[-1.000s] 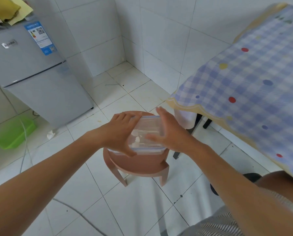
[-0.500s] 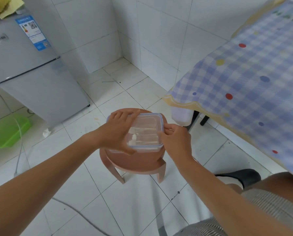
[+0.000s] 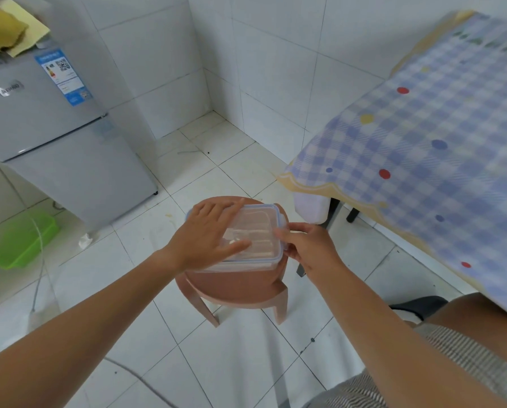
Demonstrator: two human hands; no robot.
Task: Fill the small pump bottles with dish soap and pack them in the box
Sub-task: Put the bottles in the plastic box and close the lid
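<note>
A clear plastic box (image 3: 258,228) with a blue-rimmed lid sits on a pink round stool (image 3: 237,285). Pale shapes of small bottles show dimly through the lid. My left hand (image 3: 211,231) lies flat on the lid's left half, fingers straight, pressing down. My right hand (image 3: 308,245) is at the box's right side, its fingers curled around the lid's side clip.
A table with a blue checked cloth (image 3: 423,148) stands close on the right. A grey fridge (image 3: 55,142) is at the back left, a green tray (image 3: 19,245) on the floor beside it. A grey cable (image 3: 37,290) trails over the white floor tiles.
My right hand came off the top of the lid and moved to the right side, where it now holds the clip. My left hand stays flat on the lid.
</note>
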